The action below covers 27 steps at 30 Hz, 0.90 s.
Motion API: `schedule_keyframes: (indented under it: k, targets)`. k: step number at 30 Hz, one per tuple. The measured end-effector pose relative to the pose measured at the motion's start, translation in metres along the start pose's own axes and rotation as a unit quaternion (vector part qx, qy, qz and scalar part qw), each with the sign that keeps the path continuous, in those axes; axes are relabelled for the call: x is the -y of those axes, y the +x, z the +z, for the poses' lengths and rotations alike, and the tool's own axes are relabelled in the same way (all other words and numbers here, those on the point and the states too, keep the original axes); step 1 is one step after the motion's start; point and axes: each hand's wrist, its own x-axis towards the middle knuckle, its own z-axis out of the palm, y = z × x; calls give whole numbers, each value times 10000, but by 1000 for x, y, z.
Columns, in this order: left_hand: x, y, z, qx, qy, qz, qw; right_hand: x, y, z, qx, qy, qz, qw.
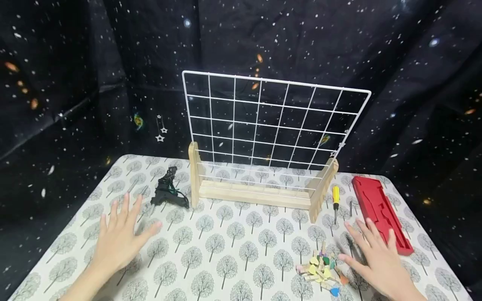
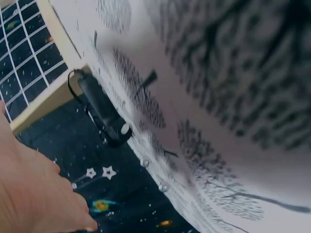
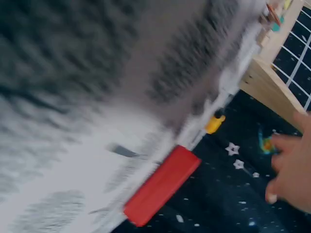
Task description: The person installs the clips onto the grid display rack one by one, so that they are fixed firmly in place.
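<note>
The left hand (image 1: 119,240) is held spread with nothing grasped, a black corded object (image 1: 167,195) being seen ahead of it to the right. The right hand (image 1: 381,264) is likewise spread and nothing is gripped; small coloured clips (image 1: 323,271) are heaped just to its left, with a red tray (image 1: 380,207) just beyond it and a yellow-handled screwdriver (image 1: 336,196) ahead-left.

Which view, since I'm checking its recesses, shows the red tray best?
The head view: the red tray shows its recessed top there. The right wrist view gives only a plain red face, no recesses visible; the left wrist view does not show it.
</note>
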Motion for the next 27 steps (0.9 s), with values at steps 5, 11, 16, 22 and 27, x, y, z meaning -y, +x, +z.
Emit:
schedule_keyframes:
  k: [5, 11, 16, 22, 27]
  targets:
    - [-4, 25, -1, 212, -973, 123, 9949, 23, 13, -6, 465, 1395, -531, 9877]
    - [-27, 82, 3, 501, -2714, 111, 9611, 46, 41, -5, 1315, 1906, -1797, 9561]
    - [-54, 126, 7, 279, -4339, 252, 9002, 63, 60, 5, 2130, 2038, -2806, 9134]
    - [-84, 151, 8, 187, -5745, 111, 8182, 73, 68, 10, 2705, 2276, -3233, 8778]
    - [-90, 153, 7, -128, -6190, 140, 7851, 81, 69, 8, 2905, 2151, -3389, 8686]
